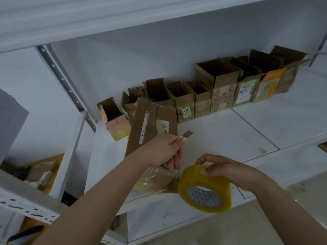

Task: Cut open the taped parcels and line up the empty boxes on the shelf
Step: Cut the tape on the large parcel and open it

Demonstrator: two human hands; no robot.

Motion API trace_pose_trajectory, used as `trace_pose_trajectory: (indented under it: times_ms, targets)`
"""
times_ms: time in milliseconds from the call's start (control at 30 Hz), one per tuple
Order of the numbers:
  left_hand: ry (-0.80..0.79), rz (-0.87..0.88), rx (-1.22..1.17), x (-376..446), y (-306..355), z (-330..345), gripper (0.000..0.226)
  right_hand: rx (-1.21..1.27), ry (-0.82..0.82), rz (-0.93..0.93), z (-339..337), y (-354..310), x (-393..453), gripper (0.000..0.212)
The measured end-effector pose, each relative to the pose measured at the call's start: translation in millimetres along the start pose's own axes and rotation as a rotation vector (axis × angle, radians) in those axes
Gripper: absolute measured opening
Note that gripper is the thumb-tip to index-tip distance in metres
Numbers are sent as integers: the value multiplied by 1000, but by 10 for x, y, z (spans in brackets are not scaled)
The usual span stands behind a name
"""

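My left hand point(163, 151) grips a utility knife point(186, 134), its blade pointing up and right over the white shelf point(230, 135). Under that hand lies a long taped cardboard parcel point(150, 128), flat near the shelf's front edge, its near end wrapped in clear tape. My right hand point(228, 169) holds a yellowish roll of packing tape point(205, 189) at the shelf's front edge, fingers curled over its top. Several opened empty boxes point(217, 85) stand in a row along the back of the shelf, flaps up.
A small pink and yellow open box point(114, 119) stands at the left end of the row. A perforated upright post point(63, 82) divides off the left bay, where parcels point(42, 174) lie lower down. Another shelf board point(70, 18) runs overhead.
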State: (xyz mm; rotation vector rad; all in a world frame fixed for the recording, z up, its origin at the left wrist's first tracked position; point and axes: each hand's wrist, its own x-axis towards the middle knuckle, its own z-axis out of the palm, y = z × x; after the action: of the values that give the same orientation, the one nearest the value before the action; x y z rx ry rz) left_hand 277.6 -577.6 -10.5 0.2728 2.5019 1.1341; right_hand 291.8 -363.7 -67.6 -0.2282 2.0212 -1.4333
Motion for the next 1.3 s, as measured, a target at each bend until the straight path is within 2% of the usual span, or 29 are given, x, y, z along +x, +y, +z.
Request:
trace_pose_trajectory:
  times_ms: [100, 233, 433, 533, 700, 767, 933, 1000, 1067, 1233, 1300]
  targets:
    - [24, -1, -14, -30, -22, -40, 50, -48, 7, 16, 11, 114, 71, 34]
    - [24, 32, -25, -46, -21, -31, 48, -306, 72, 61, 117, 405, 206, 20]
    - [-60, 91, 17, -60, -17, -42, 39, -147, -10, -61, 45, 507, 129, 34]
    - [-176, 86, 242, -107, 61, -62, 41, -67, 19, -90, -51, 464, 48, 33]
    - [-326, 29, 758, -91, 335, 47, 45, -147, 115, -84, -110, 375, -24, 21]
    - [-308, -26, 915, -63, 398, 133, 46, -144, 157, -77, -97, 319, -66, 20]
    - [-211, -119, 1100, 3, 408, 333, 44, -226, 245, -78, -9, 226, -188, 22]
    - [-196, -110, 1079, 5, 424, 325, 44, -182, 259, -66, -8, 245, -194, 22]
    - [-202, -94, 956, -12, 426, 250, 46, -68, 236, -35, -9, 301, -188, 22]
    - [-39, -189, 434, -90, 311, 57, 43, 80, 189, 76, 45, 529, -128, 20]
    - [20, -166, 551, -85, 284, 63, 33, 56, 190, 97, 44, 609, -109, 19]
